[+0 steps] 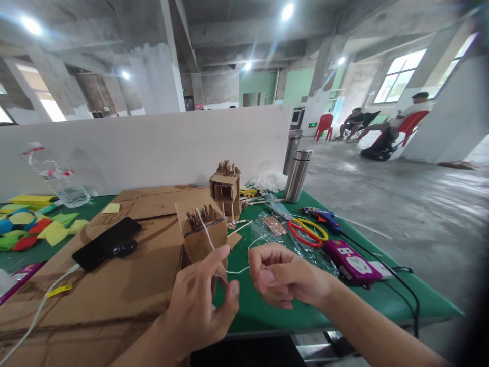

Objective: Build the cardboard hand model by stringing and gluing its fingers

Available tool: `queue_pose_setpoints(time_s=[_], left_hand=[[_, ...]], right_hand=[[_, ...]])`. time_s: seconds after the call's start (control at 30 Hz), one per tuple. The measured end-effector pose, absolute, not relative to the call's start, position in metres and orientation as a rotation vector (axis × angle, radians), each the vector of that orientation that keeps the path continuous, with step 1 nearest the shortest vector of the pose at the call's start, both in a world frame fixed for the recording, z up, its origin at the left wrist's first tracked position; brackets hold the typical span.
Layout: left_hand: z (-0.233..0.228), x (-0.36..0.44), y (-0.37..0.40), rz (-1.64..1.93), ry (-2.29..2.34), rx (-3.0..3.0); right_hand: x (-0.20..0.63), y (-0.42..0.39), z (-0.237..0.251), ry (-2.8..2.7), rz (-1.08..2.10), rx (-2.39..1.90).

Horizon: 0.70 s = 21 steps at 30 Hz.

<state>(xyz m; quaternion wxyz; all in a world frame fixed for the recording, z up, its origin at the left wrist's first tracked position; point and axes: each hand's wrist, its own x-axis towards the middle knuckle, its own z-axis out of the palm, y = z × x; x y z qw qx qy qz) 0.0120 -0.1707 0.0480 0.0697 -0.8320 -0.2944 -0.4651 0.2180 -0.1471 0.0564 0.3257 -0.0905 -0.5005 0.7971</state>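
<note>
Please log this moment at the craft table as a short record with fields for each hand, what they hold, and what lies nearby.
left hand: left hand pinches the white string
right hand: right hand closed on the same string
string path: runs up to the near cardboard model
behind it: second cardboard model, steel flask
right of hands: scissors, glue gun
left of hands: phone on flat cardboard
surface: green table

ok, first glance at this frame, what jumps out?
The two hands at bottom centre: the left hand and right hand pinch a white string that runs up to a small cardboard box just behind them. Next, the red and yellow scissors and steel flask to the right on the green table.
</note>
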Motion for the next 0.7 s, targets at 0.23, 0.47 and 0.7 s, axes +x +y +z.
queue_pose_setpoints(time_s=[0.23, 0.47, 0.7], left_hand=[[0.055, 0.020, -0.171, -1.052, -0.792, -2.702], [0.051, 0.026, -0.177, -0.960, -0.696, -2.755], [0.057, 0.017, -0.176, -1.083, -0.678, -2.752]], right_hand=[[0.217, -0.145, 0.060, -1.300, 1.847, -0.460], [0.203, -0.145, 0.072, -1.438, 1.832, -0.579], [0.208, -0.147, 0.068, -1.298, 2.033, -0.302]])
